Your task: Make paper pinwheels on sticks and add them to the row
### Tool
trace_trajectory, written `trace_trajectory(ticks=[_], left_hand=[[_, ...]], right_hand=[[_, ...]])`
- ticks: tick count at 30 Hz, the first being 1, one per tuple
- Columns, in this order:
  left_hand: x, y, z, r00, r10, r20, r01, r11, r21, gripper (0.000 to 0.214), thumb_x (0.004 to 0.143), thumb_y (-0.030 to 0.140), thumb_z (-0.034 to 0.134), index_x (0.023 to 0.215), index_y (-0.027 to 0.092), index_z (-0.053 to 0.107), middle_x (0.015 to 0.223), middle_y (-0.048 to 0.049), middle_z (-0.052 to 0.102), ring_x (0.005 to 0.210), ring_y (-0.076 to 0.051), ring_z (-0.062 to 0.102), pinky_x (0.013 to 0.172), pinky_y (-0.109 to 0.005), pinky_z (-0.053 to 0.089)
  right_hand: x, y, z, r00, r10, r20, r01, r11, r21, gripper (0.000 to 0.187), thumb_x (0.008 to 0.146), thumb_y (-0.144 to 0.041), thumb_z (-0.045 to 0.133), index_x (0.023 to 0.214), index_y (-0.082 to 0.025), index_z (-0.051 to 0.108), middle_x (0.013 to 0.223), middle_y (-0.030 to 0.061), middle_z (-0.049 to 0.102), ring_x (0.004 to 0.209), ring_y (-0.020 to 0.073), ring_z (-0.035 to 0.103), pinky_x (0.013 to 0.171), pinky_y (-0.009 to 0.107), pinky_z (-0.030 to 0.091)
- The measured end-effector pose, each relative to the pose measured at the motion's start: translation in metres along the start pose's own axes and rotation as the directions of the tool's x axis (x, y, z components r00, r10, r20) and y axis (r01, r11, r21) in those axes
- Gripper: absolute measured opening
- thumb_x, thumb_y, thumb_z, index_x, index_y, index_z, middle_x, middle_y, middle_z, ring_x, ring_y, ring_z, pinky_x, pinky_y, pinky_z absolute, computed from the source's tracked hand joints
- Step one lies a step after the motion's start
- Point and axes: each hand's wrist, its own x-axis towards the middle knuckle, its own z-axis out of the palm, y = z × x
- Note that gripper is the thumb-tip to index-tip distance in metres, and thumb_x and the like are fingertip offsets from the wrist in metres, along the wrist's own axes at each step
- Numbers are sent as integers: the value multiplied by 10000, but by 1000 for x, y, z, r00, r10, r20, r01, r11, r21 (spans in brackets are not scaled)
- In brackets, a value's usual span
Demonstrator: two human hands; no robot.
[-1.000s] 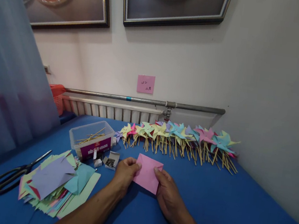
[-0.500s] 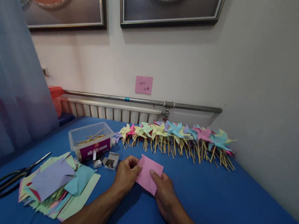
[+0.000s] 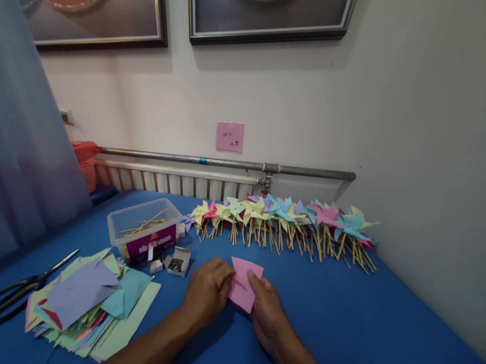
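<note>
A pink paper square (image 3: pixel 244 282) lies on the blue table (image 3: pixel 340 326) in front of me, partly folded. My left hand (image 3: pixel 207 292) pinches its left edge with curled fingers. My right hand (image 3: pixel 266 308) presses on its right side, thumb on top of the paper. Both hands touch the sheet and sit close together.
A heap of coloured paper squares (image 3: pixel 87 305) and black scissors (image 3: pixel 13 294) lie at the left. A clear tub of wooden sticks (image 3: pixel 145 227) and a small box of pins (image 3: pixel 177 263) stand behind. A row of finished paper pinwheels (image 3: pixel 283 220) lines the wall.
The hands have drawn closer together and the pink sheet shows smaller, folded inward between them. The view has shifted slightly.
</note>
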Motion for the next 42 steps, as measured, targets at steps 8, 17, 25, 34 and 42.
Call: trace_trajectory(ticks=[8,17,25,34,42], left_hand=[[-2,0,1,996,78,31,-83,973,215,269,875,129,527,957,243,756,955,-102,698,874,-217,616,833,-329,429],[1,3,1,982,-147,-119,135,986,-102,152,794,150,632,811,229,761,798,-72,702,766,-211,604,737,-298,405],[10,1,4,843,-531,-87,455,789,-413,126,703,255,718,633,169,659,573,17,584,556,-128,475,556,-238,333],[7,1,5,866,-481,-136,431,856,-286,100,734,221,676,652,189,630,588,27,577,574,-129,486,573,-237,339],[2,9,3,942,-268,-200,257,963,-77,130,765,168,628,640,201,617,640,12,599,631,-139,519,631,-251,338]], right_hand=[[0,-1,2,999,17,38,-17,1000,-8,343,702,-435,827,885,-165,721,792,69,772,815,269,729,729,363,552],[-2,-2,2,999,-10,35,10,1000,-7,342,684,-386,839,923,-165,736,834,78,788,870,287,733,760,377,555],[-3,1,5,999,-29,32,27,998,57,355,684,-376,843,965,-189,732,863,80,797,934,319,733,818,428,559],[2,12,0,998,-54,-15,53,998,-34,382,670,-403,857,961,-194,728,834,63,796,842,306,740,745,404,564],[4,15,-2,998,-57,-2,57,995,-80,425,690,-443,832,1009,-180,735,849,68,795,776,275,737,739,383,561]])
